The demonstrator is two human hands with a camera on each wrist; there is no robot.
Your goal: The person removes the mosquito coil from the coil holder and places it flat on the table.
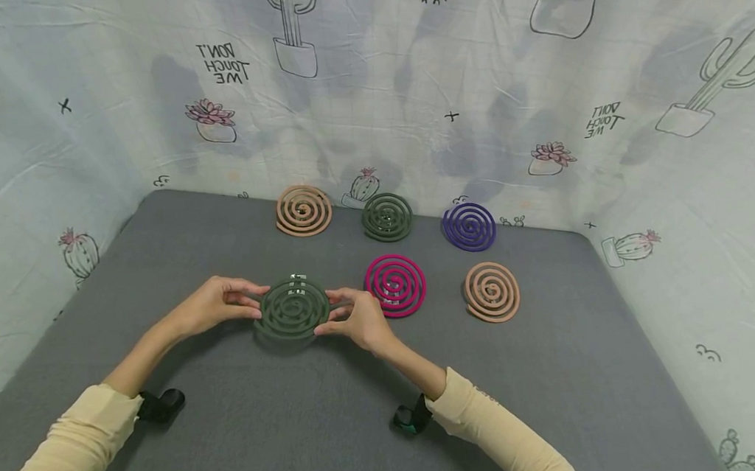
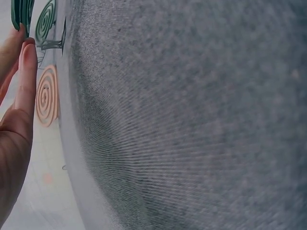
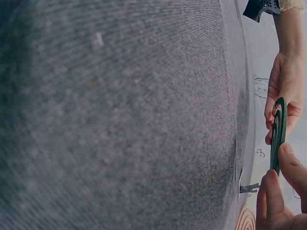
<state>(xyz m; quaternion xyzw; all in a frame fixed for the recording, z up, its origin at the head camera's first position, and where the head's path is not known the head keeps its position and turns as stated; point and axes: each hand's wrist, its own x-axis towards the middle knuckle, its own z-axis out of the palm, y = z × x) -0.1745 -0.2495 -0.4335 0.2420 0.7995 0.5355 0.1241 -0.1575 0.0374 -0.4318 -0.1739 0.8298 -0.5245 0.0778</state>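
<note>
A dark green mosquito coil (image 1: 290,309) is held level between both hands, raised above the grey table. My left hand (image 1: 219,303) pinches its left edge between thumb and fingers. At the right edge my right hand (image 1: 360,318) grips it the same way; the right wrist view shows thumb and fingertips (image 3: 272,179) on either side of the rim. A small metal stand (image 3: 249,188) rises from the table below the coil and shows behind its far rim in the head view. Beside my right hand is a pink coil (image 1: 395,286).
Along the back edge are an orange coil (image 1: 304,210), a second green coil (image 1: 386,217) and a purple coil (image 1: 469,227). Another orange coil (image 1: 491,292) is on the right. A cactus-print cloth (image 1: 366,88) hangs behind the grey table (image 1: 287,435).
</note>
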